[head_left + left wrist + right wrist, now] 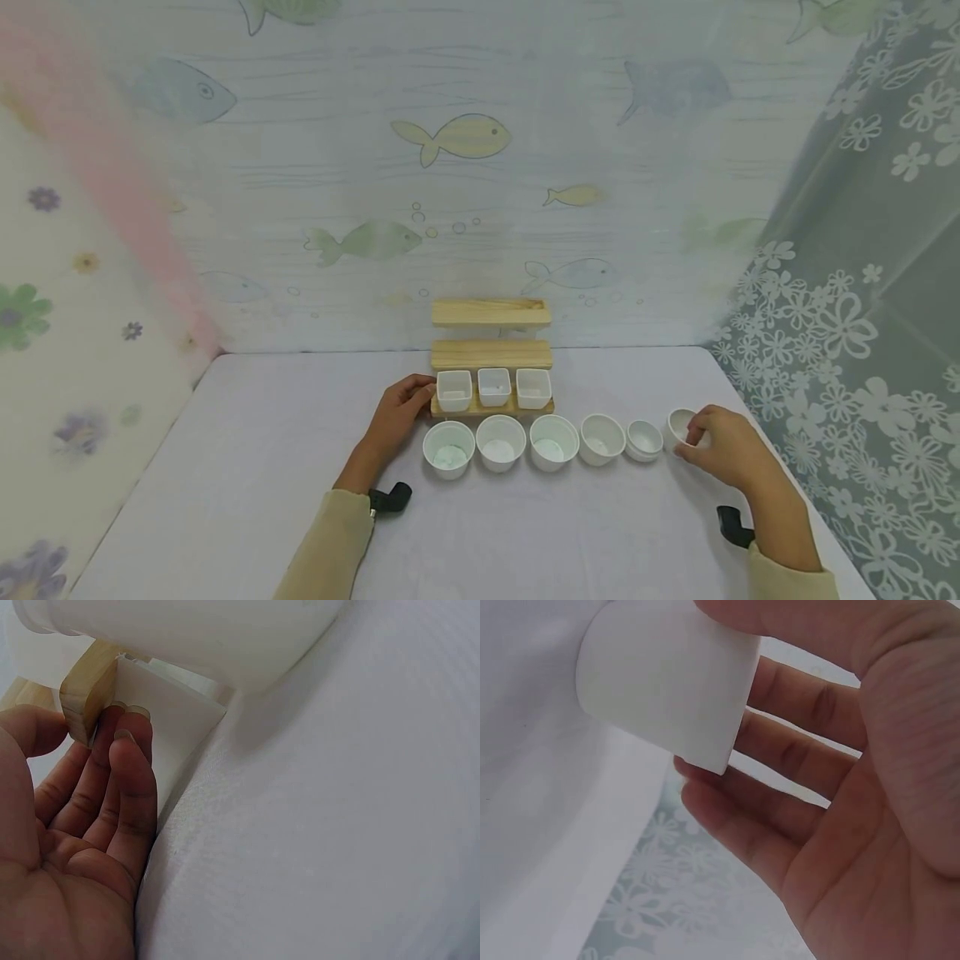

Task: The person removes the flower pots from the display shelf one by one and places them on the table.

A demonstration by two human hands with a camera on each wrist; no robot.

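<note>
Right now the right hand (723, 454), low at the right of the head view, has its thumb and curled fingers (780, 761) pinched round a small white round cup (681, 427), gripping it by the rim and side wall. In the right wrist view that cup (664, 690) lies tipped, its axis slanting toward the upper left of the frame and its mouth turned away from the palm (whether it touches the tablecloth I cannot tell). It sits at the right end of a row of five white round cups (551, 442), just beside the smallest.

Left of centre, the left hand (401, 415) rests against the left end of the wooden tiered stand (491, 358), fingertips (127, 724) bent onto the wood beside the square white cups (493, 387). The stand's long axis runs left to right across the white tablecloth (262, 467).
</note>
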